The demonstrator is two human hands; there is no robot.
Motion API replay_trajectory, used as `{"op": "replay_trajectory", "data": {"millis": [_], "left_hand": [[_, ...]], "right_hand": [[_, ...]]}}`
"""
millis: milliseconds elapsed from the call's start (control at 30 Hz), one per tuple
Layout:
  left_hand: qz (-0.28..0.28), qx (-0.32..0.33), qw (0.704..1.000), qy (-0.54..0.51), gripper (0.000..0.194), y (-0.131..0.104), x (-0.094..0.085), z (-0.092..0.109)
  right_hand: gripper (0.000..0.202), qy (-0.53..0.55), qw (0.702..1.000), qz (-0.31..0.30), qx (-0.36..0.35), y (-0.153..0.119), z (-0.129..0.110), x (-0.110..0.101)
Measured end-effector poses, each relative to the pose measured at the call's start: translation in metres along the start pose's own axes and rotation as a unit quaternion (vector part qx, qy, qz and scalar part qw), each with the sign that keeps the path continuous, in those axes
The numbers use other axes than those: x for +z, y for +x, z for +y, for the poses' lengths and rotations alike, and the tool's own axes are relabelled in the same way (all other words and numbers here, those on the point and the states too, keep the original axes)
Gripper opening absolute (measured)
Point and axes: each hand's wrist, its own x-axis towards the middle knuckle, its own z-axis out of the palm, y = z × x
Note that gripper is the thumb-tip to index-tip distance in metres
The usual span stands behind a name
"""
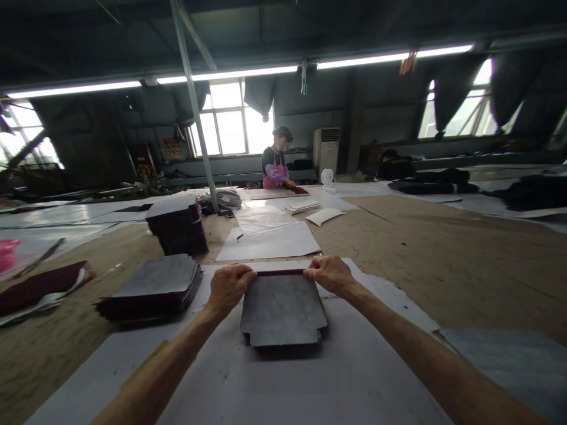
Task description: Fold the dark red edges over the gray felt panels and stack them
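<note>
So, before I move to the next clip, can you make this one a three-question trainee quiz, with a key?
1. Where do the left hand and right hand hold the grey piece?
A) by its near corners
B) by the ends of its far edge
C) by its middle

2. True or false: the low stack lies to the left of the grey piece.

3. Fill in: the co-worker left of the white fan wears a ____ apron.

Key: 1 B; 2 true; 3 pink.

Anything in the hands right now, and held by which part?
A grey sheet, by its far edge: the left hand pinches near the left corner, the right hand near the right.
</note>
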Motion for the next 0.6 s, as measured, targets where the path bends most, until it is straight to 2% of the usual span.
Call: {"op": "replay_trajectory", "data": {"millis": [233,433,600], "left_hand": [[0.057,0.04,0.997,0.032,0.01,0.003,0.013,-0.017],[0.099,0.066,0.991,0.068,0.011,-0.001,0.024,-0.02],[0.111,0.087,0.984,0.106,0.014,0.0,0.026,-0.025]], "right_hand": [[0.023,-0.03,0.999,0.027,0.0,0.007,0.001,0.008],[0.023,-0.039,0.999,0.026,-0.002,0.007,0.002,0.003],[0.023,-0.027,0.999,0.03,-0.01,0.008,0.002,0.009]]}}
